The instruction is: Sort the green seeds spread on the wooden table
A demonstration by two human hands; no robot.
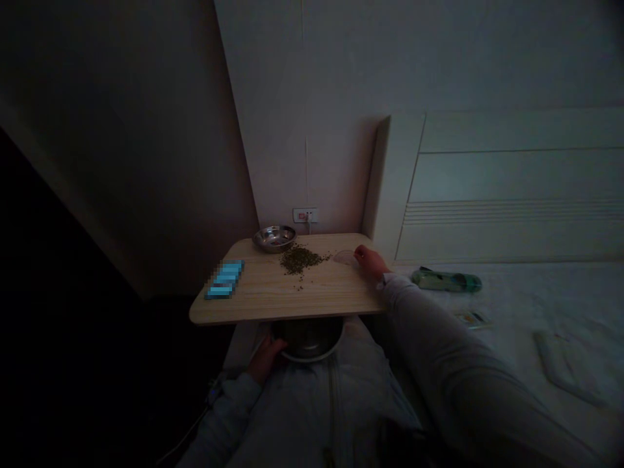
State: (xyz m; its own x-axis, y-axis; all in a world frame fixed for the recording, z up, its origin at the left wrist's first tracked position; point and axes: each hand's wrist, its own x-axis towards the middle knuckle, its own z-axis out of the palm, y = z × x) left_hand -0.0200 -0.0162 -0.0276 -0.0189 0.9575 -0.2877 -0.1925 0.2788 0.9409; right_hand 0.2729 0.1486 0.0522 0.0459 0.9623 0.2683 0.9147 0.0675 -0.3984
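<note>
On a small wooden table lies a loose heap of small dark green bits (299,259), perhaps dried leaves or seeds; I cannot tell which. My right hand (371,262), at the table's right side, is closed on a thin clear rounded plastic piece (344,257), which is just right of the heap. Below the table's near edge my left hand (266,359) grips the left rim of a large metal bowl (312,358) in my lap. The table partly covers this bowl, and its contents are too dark to make out.
A small metal bowl (274,240) stands at the table's back left. A phone-like object with a blurred blue screen (225,279) lies on the tabletop (263,307). A green bottle-like item (446,281) rests on the bed at right. Behind is a wall socket (305,215).
</note>
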